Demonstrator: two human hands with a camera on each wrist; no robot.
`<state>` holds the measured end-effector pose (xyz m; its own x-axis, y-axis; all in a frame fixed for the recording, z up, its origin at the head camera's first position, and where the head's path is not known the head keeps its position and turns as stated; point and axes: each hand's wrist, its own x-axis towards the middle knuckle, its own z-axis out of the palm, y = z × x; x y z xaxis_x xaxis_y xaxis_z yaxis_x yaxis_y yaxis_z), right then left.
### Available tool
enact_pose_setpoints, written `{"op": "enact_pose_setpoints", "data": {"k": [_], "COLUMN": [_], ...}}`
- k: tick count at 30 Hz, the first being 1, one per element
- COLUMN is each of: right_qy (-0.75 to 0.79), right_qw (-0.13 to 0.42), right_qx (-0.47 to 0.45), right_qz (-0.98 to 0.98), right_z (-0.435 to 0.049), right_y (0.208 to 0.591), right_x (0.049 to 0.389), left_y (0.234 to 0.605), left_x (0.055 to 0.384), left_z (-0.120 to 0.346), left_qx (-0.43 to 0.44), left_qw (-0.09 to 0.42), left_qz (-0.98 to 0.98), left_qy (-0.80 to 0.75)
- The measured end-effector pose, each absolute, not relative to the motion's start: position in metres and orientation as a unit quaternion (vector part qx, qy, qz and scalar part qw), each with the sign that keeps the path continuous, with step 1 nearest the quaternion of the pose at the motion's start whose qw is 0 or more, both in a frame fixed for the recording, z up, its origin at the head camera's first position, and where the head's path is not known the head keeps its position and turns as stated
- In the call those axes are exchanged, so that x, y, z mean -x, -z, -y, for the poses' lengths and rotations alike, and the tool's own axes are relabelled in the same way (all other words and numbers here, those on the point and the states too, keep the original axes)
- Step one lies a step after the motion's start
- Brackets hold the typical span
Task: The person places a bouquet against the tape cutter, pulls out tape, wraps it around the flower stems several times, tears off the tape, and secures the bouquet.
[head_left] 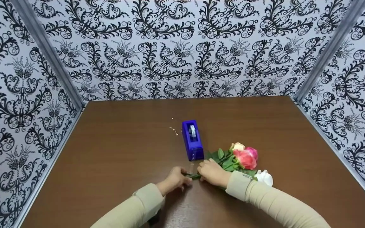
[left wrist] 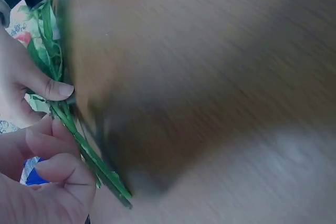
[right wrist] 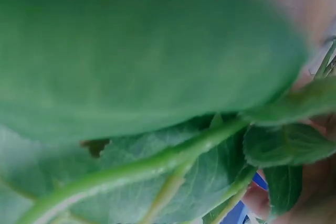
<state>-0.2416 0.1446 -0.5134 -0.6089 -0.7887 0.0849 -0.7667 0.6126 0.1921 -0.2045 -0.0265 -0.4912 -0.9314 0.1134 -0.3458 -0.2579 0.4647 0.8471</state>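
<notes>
A bunch of flowers with a pink rose (head_left: 247,157), a white rose (head_left: 264,178) and a cream rose (head_left: 238,146) lies low over the table, blooms to the right. My right hand (head_left: 213,172) grips its green stems (left wrist: 92,153), thumb laid across them in the left wrist view. Nearer the cut ends, my left hand (head_left: 176,179) pinches the stems with curled fingers. A blue tape dispenser (head_left: 196,145) stands just beyond both hands. What looks like a clear strip of tape (head_left: 192,165) runs from its front toward the stems. Leaves (right wrist: 147,51) fill most of the right wrist view.
The brown wooden table (head_left: 128,136) meets patterned walls (head_left: 169,63) at the back and sides. Small pale specks (head_left: 174,130) lie left of the dispenser.
</notes>
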Motion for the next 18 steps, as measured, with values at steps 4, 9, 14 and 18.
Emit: {"op": "enact_pose_setpoints", "data": {"k": [4,9,14,18], "right_qy": [0.082,0.08,0.055,0.01], "right_qw": [0.089,0.099,0.094,0.078], "right_qx": [-0.436,-0.418,-0.416,-0.409], "right_qz": [0.892,0.9,0.903,0.909], "right_z": [-0.143,-0.141,-0.136,-0.134], "right_y": [0.513,0.51,0.506,0.505], "right_x": [0.241,0.239,0.236,0.235], "left_y": [0.487,0.484,0.488,0.491], "left_x": [0.206,0.205,0.205,0.204], "left_z": [0.023,0.018,0.016,0.016], "left_qx": [0.038,0.026,0.02,0.014], "left_qw": [0.163,0.134,0.134,0.118], "left_qz": [-0.866,-0.889,-0.901,-0.907], "left_qy": [-0.471,-0.438,-0.411,-0.405]}}
